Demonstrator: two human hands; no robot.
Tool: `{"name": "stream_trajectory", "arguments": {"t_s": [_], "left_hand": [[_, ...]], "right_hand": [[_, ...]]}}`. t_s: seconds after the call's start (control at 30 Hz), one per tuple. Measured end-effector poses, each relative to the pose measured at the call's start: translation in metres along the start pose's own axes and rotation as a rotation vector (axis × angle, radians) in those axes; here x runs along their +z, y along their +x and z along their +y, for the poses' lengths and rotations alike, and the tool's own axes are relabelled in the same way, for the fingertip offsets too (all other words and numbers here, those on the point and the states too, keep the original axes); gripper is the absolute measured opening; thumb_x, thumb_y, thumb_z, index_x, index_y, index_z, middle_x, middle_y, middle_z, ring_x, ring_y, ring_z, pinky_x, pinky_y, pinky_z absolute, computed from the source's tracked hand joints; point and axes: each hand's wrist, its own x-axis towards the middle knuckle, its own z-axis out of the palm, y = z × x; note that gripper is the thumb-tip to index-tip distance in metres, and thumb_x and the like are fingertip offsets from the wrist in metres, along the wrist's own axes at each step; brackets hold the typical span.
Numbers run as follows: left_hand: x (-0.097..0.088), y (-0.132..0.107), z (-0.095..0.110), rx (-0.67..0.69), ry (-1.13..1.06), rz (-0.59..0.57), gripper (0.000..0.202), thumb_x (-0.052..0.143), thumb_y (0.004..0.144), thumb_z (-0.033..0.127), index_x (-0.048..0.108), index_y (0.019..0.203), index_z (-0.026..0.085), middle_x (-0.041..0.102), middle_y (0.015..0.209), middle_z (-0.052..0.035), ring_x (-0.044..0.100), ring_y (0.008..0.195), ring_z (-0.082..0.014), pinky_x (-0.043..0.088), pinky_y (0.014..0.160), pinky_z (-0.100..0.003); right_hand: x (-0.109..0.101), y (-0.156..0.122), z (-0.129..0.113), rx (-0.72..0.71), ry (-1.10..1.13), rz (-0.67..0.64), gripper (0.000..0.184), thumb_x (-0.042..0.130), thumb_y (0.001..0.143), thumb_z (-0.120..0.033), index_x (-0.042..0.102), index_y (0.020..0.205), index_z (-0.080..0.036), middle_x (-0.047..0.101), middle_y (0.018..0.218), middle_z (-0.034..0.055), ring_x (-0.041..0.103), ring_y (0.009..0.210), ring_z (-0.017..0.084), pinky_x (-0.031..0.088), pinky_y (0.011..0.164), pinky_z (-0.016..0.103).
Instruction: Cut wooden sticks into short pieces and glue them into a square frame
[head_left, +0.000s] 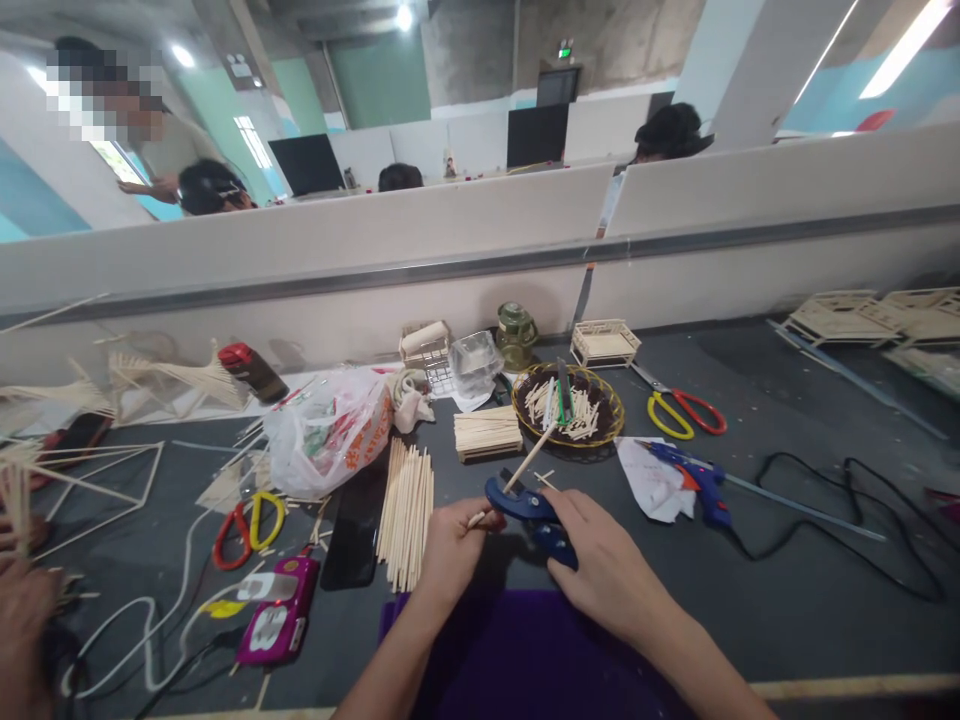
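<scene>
My left hand (450, 545) pinches a thin bamboo stick (529, 460) near its lower end, fingers closed round it. The stick slants up and to the right through the jaws of a blue cutter (529, 512). My right hand (596, 565) is wrapped round the blue cutter's handles. Both hands hover over the dark desk, just above a purple mat (517, 650). A bundle of long bamboo sticks (406, 512) lies to the left of my left hand.
A round woven tray (611, 400) holds short cut sticks; a stack of sticks (487, 433) lies beside it. Blue glue gun (694, 480) with cable right, yellow-red scissors (686, 412), second scissors (247, 525), plastic bag (330, 435), black phone (352, 535), purple power strip (279, 610). Another person's hand (22, 620) at far left.
</scene>
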Motion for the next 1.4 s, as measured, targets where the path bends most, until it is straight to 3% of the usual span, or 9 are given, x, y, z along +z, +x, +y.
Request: {"name": "stream_trajectory", "arguments": {"t_s": [0.33, 0.63, 0.93, 1.2, 1.4], "left_hand": [[-0.001, -0.003, 0.006, 0.033, 0.110, -0.003, 0.024, 0.048, 0.084, 0.023, 0.065, 0.069, 0.017, 0.066, 0.068, -0.0009, 0.060, 0.069, -0.0166, 0.039, 0.064, -0.023], [0.001, -0.005, 0.007, 0.073, 0.200, -0.009, 0.026, 0.044, 0.079, 0.008, 0.067, 0.072, 0.018, 0.066, 0.069, -0.0002, 0.060, 0.070, -0.0148, 0.036, 0.064, -0.021], [0.003, -0.003, 0.011, 0.031, 0.271, -0.040, 0.023, 0.046, 0.080, 0.015, 0.064, 0.066, 0.018, 0.065, 0.064, -0.0002, 0.060, 0.066, -0.0144, 0.035, 0.060, -0.021], [0.009, 0.004, -0.006, -0.075, 0.273, -0.115, 0.031, 0.047, 0.084, 0.028, 0.063, 0.061, 0.016, 0.063, 0.059, 0.0000, 0.056, 0.059, -0.0136, 0.032, 0.056, -0.021], [0.010, 0.011, -0.020, -0.182, 0.243, -0.183, 0.031, 0.046, 0.083, 0.028, 0.065, 0.063, 0.016, 0.064, 0.060, -0.0002, 0.056, 0.059, -0.0136, 0.033, 0.055, -0.021]], "right_hand": [[0.004, -0.004, -0.002, 0.039, 0.026, -0.001, 0.059, 0.049, 0.067, -0.009, 0.046, 0.126, -0.018, 0.056, 0.112, 0.0118, 0.053, 0.104, 0.027, 0.044, 0.091, 0.042], [0.003, -0.006, -0.003, 0.050, 0.045, -0.036, 0.060, 0.048, 0.067, -0.009, 0.045, 0.126, -0.017, 0.055, 0.110, 0.0109, 0.053, 0.103, 0.026, 0.044, 0.091, 0.041], [0.010, -0.004, 0.002, 0.055, 0.133, -0.056, 0.054, 0.048, 0.068, -0.008, 0.047, 0.121, -0.018, 0.057, 0.109, 0.0099, 0.053, 0.105, 0.024, 0.043, 0.091, 0.038], [0.028, 0.000, 0.020, 0.111, 0.244, -0.118, 0.044, 0.046, 0.068, -0.009, 0.052, 0.110, -0.019, 0.061, 0.103, 0.0079, 0.057, 0.098, 0.023, 0.043, 0.084, 0.033], [0.037, 0.006, 0.030, 0.148, 0.322, -0.203, 0.030, 0.047, 0.070, -0.010, 0.054, 0.096, -0.021, 0.063, 0.089, 0.0037, 0.061, 0.086, 0.020, 0.042, 0.074, 0.026]]}}
